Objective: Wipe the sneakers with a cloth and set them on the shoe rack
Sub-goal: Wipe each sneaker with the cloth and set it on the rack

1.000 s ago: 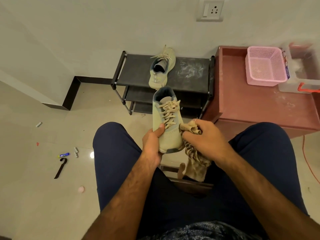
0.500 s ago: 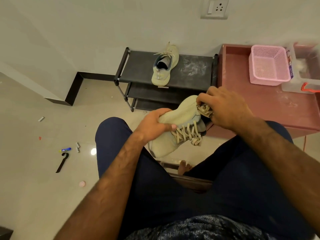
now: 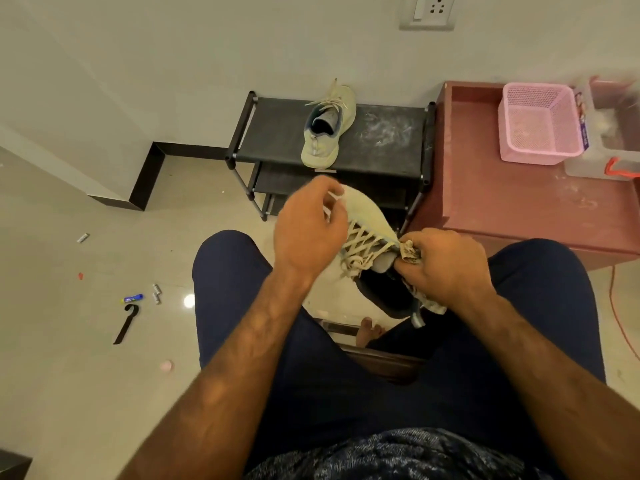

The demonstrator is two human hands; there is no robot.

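Observation:
A pale green sneaker (image 3: 367, 216) is held above my knees, laces up, toe pointing away and heel toward me. My left hand (image 3: 308, 233) grips its toe end, fingers curled over it. At the sneaker's opening, my right hand (image 3: 446, 266) grips a bunched beige cloth (image 3: 411, 252) and presses it against the tongue; the cloth's tail hangs below the hand. The matching sneaker (image 3: 327, 131) lies on the top shelf of the black shoe rack (image 3: 384, 143), toe toward the wall.
A maroon low table (image 3: 502, 209) stands right of the rack, bearing a pink basket (image 3: 540, 124) and a clear plastic box (image 3: 616, 140). Small items lie on the floor at left, among them a black strap (image 3: 126, 323). An orange cable (image 3: 620, 323) runs at far right.
The sneaker has been turned from lying on its side to laces up. My left hand shifted to the toe end; my right hand with the cloth came down to the shoe's opening.

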